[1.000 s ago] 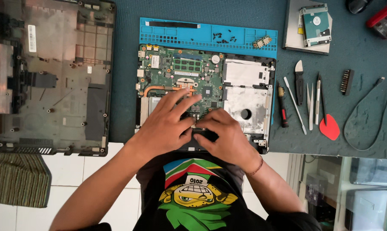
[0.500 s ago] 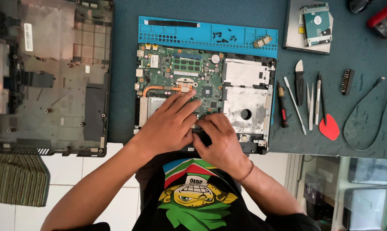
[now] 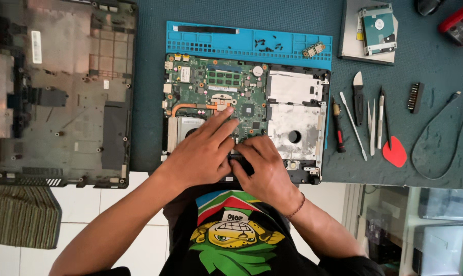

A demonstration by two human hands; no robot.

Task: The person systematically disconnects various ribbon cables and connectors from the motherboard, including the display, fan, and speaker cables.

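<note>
Barely shifted since earlier, both hands are being pressed on the open laptop chassis (image 3: 244,110): left hand (image 3: 201,151) flat, fingers spread; right hand (image 3: 265,166) curled around a small black part (image 3: 240,162).

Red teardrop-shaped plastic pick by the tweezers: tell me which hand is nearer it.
Right. The right hand lies on the opened laptop's near edge, well left of the red teardrop-shaped plastic pick; the left hand is farther left, over the green circuit board.

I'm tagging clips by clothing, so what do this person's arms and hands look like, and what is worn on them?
Both forearms are bare, with no gloves on the left hand or the right hand. A thin reddish-brown cord bracelet circles the right wrist. No watch or rings show. The black T-shirt with a colourful cartoon print leaves both forearms uncovered.
</note>
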